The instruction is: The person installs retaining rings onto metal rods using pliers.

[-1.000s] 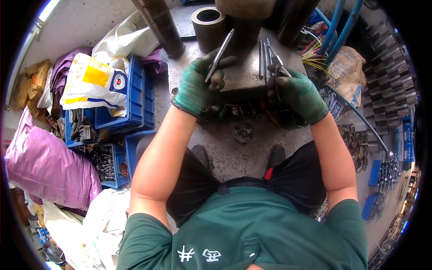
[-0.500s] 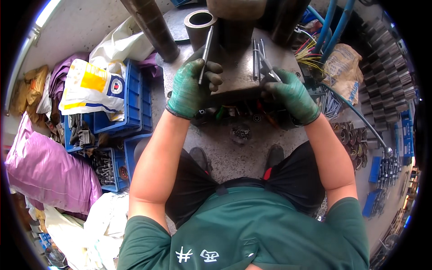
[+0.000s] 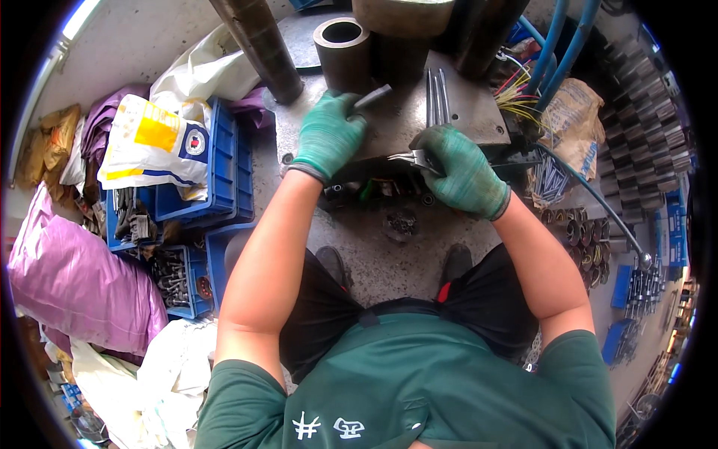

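My left hand (image 3: pixel 331 133), in a green glove with dark fingertips, is closed at the front left of the metal press table (image 3: pixel 400 138). A short grey metal bar (image 3: pixel 374 96) sticks out of its grip to the right. My right hand (image 3: pixel 467 172), gloved alike, is closed at the table's front edge. From it point slim, forked metal tips (image 3: pixel 404 157); the rest is hidden in the palm, so I cannot tell the tool's kind. Just beyond this hand several slender metal rods (image 3: pixel 437 97) lie side by side. A thick steel tube (image 3: pixel 342 56) stands behind my left hand.
Dark steel columns (image 3: pixel 258 46) rise from the table. Blue crates (image 3: pixel 228 161) with metal parts and a purple sack (image 3: pixel 86 277) fill the left. At right are coloured wires (image 3: pixel 516 99), a brown paper bag (image 3: pixel 574 112), blue hoses (image 3: pixel 557 56) and stacked metal parts (image 3: pixel 639 142).
The upright rod in my left hand no longer shows; a grey bar now sticks out there. My right hand has moved slightly left, turned, and shows forked tips. More rods show on the table.
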A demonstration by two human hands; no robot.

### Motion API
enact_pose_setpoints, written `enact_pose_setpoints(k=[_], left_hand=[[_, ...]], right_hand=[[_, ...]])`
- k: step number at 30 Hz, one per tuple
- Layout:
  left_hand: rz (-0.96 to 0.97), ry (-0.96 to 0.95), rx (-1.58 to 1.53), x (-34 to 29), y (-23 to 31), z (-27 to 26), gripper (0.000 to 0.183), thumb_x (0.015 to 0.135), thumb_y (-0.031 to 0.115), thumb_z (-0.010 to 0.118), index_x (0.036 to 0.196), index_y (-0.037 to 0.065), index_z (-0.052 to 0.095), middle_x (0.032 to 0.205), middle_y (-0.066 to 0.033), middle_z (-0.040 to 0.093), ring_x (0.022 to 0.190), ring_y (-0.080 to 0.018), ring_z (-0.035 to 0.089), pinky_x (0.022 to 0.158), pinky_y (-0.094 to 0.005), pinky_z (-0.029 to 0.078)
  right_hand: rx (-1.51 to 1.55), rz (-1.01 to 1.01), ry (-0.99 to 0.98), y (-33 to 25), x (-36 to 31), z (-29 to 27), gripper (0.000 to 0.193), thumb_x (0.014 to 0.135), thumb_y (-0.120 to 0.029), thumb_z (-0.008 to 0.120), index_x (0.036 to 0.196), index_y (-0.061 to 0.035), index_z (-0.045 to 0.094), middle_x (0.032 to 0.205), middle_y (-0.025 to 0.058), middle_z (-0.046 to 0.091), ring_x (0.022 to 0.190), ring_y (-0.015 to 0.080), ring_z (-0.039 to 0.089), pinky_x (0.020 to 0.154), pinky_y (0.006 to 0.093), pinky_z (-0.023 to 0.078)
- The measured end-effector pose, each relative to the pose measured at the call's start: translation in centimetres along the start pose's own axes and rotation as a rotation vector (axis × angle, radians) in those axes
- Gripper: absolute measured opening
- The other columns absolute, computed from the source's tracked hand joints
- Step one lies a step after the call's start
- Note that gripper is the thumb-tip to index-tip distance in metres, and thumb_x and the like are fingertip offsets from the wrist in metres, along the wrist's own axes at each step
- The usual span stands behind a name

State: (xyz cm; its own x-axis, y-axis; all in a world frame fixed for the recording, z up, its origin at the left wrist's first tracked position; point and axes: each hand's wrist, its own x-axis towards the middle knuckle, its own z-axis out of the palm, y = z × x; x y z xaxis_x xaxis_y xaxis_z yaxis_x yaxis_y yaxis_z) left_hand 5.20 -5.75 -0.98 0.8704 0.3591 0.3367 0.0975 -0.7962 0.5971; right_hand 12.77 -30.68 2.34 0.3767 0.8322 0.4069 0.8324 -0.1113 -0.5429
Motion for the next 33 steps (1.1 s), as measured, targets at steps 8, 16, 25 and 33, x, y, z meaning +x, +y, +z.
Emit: enact_pose_setpoints(k=[8, 16, 25, 33], left_hand=[[0.103, -0.201, 0.341, -1.1, 2.0, 0.4, 0.038, 0.086, 0.03, 0.077, 0.114, 0.005, 0.074, 0.123, -0.0225, 0.064, 0.115, -0.0417, 0.062, 0.097, -0.0501, 0.054], [0.4, -0.102, 0.302, -4.7, 1.7, 1.8, 0.026, 0.076, 0.018, 0.079, 0.101, 0.01, 0.076, 0.098, -0.0127, 0.066, 0.098, -0.0351, 0.065, 0.08, -0.0463, 0.057], [0.135, -0.049, -0.153, -5.8, 3.3, 2.1, 0.027, 0.091, 0.002, 0.071, 0.116, 0.008, 0.063, 0.095, -0.0164, 0.073, 0.075, -0.0337, 0.07, 0.071, -0.0373, 0.058], [-0.31, -0.161, -0.885, -4.9, 4.3, 0.4, 0.02, 0.096, 0.005, 0.069, 0.115, 0.0, 0.067, 0.099, -0.0071, 0.072, 0.087, -0.0142, 0.067, 0.08, -0.0311, 0.057]], right_hand=[[0.072, 0.091, 0.018, 0.8, -0.9, -0.7, 0.036, 0.077, -0.001, 0.07, 0.112, -0.0023, 0.067, 0.104, 0.0184, 0.068, 0.097, 0.0375, 0.067, 0.086, 0.0425, 0.056], [0.33, 0.314, 0.139, 2.1, -2.0, -1.5, 0.027, 0.088, -0.006, 0.07, 0.115, -0.0039, 0.065, 0.101, 0.009, 0.067, 0.088, 0.0157, 0.062, 0.085, 0.0322, 0.053], [0.996, 0.731, 0.096, 1.8, -1.5, -4.1, 0.074, 0.088, -0.007, 0.068, 0.156, -0.0024, 0.038, 0.12, 0.0053, 0.067, 0.098, 0.011, 0.062, 0.086, 0.0267, 0.051], [0.277, 0.334, 0.051, 1.4, -2.4, -2.6, 0.073, 0.077, -0.001, 0.072, 0.148, -0.0015, 0.054, 0.134, 0.0174, 0.062, 0.118, 0.0293, 0.063, 0.104, 0.0382, 0.05]])
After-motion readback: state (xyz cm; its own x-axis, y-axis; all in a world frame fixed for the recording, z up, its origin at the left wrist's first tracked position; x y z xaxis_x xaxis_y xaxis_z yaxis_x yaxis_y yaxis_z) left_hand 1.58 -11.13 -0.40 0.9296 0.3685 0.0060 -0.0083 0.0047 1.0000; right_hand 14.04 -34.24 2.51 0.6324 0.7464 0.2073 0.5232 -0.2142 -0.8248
